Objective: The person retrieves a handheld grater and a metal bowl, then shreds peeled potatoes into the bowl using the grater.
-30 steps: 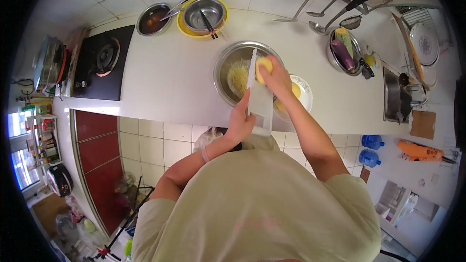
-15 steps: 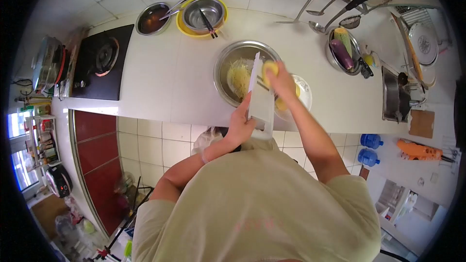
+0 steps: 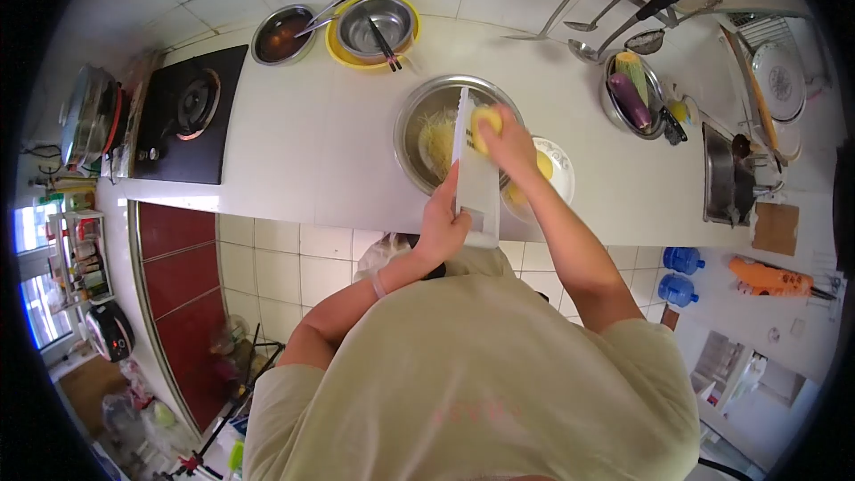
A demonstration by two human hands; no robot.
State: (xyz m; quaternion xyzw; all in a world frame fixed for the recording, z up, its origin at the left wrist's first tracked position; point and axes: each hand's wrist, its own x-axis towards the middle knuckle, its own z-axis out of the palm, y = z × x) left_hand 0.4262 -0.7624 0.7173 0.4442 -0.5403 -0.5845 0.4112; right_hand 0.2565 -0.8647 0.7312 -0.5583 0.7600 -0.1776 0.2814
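Note:
My left hand (image 3: 443, 224) grips the lower part of a white grater (image 3: 479, 189), whose top end leans over a large steel bowl (image 3: 403, 156). My right hand (image 3: 509, 144) holds a peeled potato (image 3: 485, 127) against the grater's face, over the cutting slots. Pale yellow shreds (image 3: 435, 144) lie in the bowl, left of the grater. Behind my right wrist stands a patterned white plate (image 3: 563, 180) with yellow peeled pieces (image 3: 544, 165) on it, partly hidden by my forearm.
A steel bowl with an eggplant (image 3: 629, 102) stands at the right, near the sink (image 3: 718, 169). Farther back are a steel bowl (image 3: 354, 33) in a yellow basin with chopsticks, and a pan (image 3: 282, 52) of dark liquid. The stove (image 3: 169, 120) is at the left.
My right hand and the potato have shifted slightly up and left along the grater. The grater's top end has tipped a little to the left.

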